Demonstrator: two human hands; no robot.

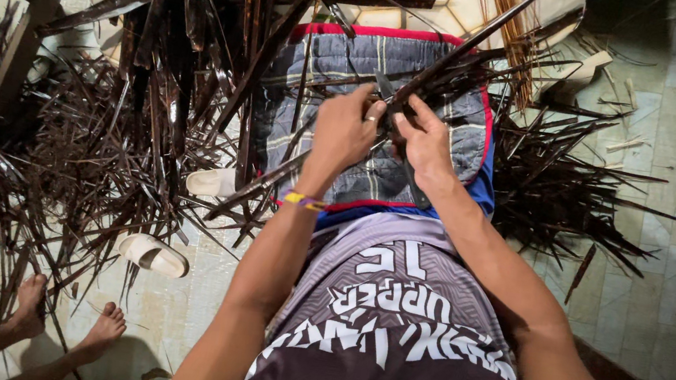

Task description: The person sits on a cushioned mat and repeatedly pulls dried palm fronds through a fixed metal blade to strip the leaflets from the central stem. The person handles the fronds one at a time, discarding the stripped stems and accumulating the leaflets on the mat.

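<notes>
Left hand [345, 129] and right hand [423, 143] are both closed on one dark leaf strip [467, 44], held over the cloth [348, 62] on the lap. Its long axis runs from 7 to 1 o'clock, tip up-right. Two slippers [154, 254] lie at 8 o'clock among the leaf pile [95, 145]; another person's two feet [69, 319] beyond.

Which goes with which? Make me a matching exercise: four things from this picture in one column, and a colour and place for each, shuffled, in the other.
Things:
1. wristband
2. sandal
3. checked cloth
4. leaf strip

Colour and place:
A. white, on the floor tiles
B. yellow, on the left arm
C. dark, pinched between left hand and right hand
D. grey with red trim, spread over the lap

Pairs: 1-B, 2-A, 3-D, 4-C
</notes>
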